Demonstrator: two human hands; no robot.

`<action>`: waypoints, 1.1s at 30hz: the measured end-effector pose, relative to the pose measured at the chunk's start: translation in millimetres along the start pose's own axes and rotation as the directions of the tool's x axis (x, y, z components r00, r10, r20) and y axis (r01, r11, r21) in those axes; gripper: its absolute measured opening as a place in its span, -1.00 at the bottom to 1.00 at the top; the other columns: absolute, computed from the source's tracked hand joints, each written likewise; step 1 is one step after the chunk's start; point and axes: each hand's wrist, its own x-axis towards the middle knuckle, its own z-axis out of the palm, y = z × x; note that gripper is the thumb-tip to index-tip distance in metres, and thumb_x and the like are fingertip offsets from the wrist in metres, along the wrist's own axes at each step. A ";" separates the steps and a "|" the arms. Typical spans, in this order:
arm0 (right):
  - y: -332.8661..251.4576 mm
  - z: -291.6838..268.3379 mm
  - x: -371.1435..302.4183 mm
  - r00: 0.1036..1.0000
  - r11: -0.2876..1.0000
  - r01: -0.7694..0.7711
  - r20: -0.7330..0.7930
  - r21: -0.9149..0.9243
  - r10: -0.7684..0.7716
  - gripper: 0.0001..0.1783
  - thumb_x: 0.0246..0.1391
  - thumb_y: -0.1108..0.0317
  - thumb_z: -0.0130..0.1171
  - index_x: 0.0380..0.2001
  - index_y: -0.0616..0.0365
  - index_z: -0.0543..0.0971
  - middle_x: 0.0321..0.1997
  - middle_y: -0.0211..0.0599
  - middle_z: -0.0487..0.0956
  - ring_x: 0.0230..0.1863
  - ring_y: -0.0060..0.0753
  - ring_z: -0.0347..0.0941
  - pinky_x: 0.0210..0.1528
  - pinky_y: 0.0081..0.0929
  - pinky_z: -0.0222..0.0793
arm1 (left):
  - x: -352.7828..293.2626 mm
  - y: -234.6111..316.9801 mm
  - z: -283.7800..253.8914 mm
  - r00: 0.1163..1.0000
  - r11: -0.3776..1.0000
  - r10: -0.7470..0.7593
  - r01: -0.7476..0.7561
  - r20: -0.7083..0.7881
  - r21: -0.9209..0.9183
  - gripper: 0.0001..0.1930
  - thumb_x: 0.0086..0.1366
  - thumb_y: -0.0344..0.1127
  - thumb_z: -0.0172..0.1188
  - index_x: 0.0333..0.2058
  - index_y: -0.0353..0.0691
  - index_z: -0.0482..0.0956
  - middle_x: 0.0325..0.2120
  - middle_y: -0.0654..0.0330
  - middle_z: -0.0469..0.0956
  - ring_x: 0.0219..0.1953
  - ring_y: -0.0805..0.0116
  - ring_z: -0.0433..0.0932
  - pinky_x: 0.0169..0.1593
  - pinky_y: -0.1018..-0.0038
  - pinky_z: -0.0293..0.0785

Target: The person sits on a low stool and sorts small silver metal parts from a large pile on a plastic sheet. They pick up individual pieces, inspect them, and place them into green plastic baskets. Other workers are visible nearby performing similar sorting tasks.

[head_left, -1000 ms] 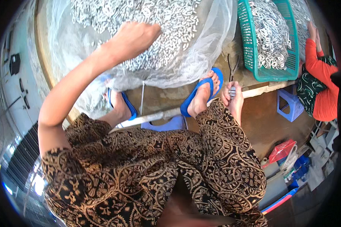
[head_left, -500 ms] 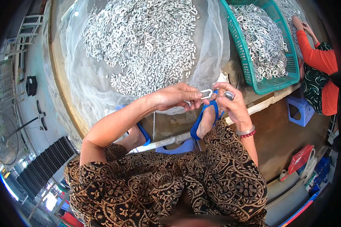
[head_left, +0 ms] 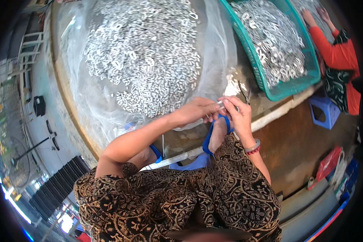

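Observation:
My left hand (head_left: pixel 198 110) pinches a small oval metal link (head_left: pixel 220 103), most of it hidden by the fingers. Against its far end my right hand (head_left: pixel 238 116) has closed its fingertips. Whatever else the right fingers hold is hidden and blurred. Beyond the hands spreads a big pile of small silver metal pieces (head_left: pixel 153 76), short barrels with oval links among them. It lies on a sheer whitish sheet (head_left: pixel 218 52).
A green plastic basket (head_left: pixel 257 74) full of metal links stands at the right. Past it a co-worker in red sleeves (head_left: pixel 328 48) reaches into more metal pieces. A blue stool (head_left: pixel 326 112) and a red crate (head_left: pixel 326 163) are at the right. Blue sandals (head_left: pixel 207 141) are below my hands.
My hands have come together, and the right fingers now meet the link in the left hand. The silver piece that showed in my right hand is hidden now. The view has shifted slightly.

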 end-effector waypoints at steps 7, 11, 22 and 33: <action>10.9 -10.5 12.2 0.971 0.994 0.031 -0.238 0.107 -0.005 -0.77 0.21 0.28 0.00 -0.50 0.13 0.48 -0.60 -0.59 0.38 -0.59 -0.80 0.22 -0.64 -0.79 0.07 | 17.4 7.5 42.2 0.877 0.681 0.468 -0.276 -0.113 0.678 -0.74 0.27 -0.26 -0.11 -0.31 -0.32 0.48 -0.42 -0.03 0.49 -0.31 -0.02 0.50 -0.21 0.19 0.40; -18.1 -62.5 38.4 0.895 0.986 0.097 -0.446 0.133 -0.028 -0.73 0.21 0.21 0.01 -0.56 0.04 0.47 -0.59 -0.63 0.36 -0.63 -0.83 0.17 -0.67 -0.82 0.00 | 21.7 7.6 61.7 0.853 0.701 0.486 -0.249 -0.191 0.669 -0.73 0.27 -0.21 -0.06 -0.21 -0.27 0.47 -0.36 -0.04 0.48 -0.25 -0.03 0.49 -0.15 0.17 0.39; -62.2 -163.5 82.0 0.541 0.871 0.237 -0.686 -0.431 -0.486 -0.34 0.22 0.14 -0.06 0.24 0.32 0.09 0.30 -0.03 0.14 0.29 -0.19 0.09 0.28 -0.34 -0.02 | 1.9 -4.8 -112.1 0.629 0.316 0.673 0.232 -0.390 0.920 -0.56 0.03 -0.51 0.17 -0.04 -0.20 0.40 -0.15 -0.02 0.45 -0.04 -0.07 0.34 0.06 0.21 0.27; -0.6 55.2 99.2 0.794 0.755 0.591 0.371 -0.285 -0.481 -0.70 0.02 0.52 0.04 -0.12 0.21 0.49 -0.18 -0.17 0.50 -0.11 -0.17 0.43 -0.02 -0.36 0.32 | 37.0 -66.7 -165.5 0.666 0.183 0.669 0.284 -0.331 0.941 -0.61 0.04 -0.58 -0.02 -0.09 -0.29 0.40 -0.16 -0.03 0.45 -0.06 -0.06 0.37 0.02 0.22 0.34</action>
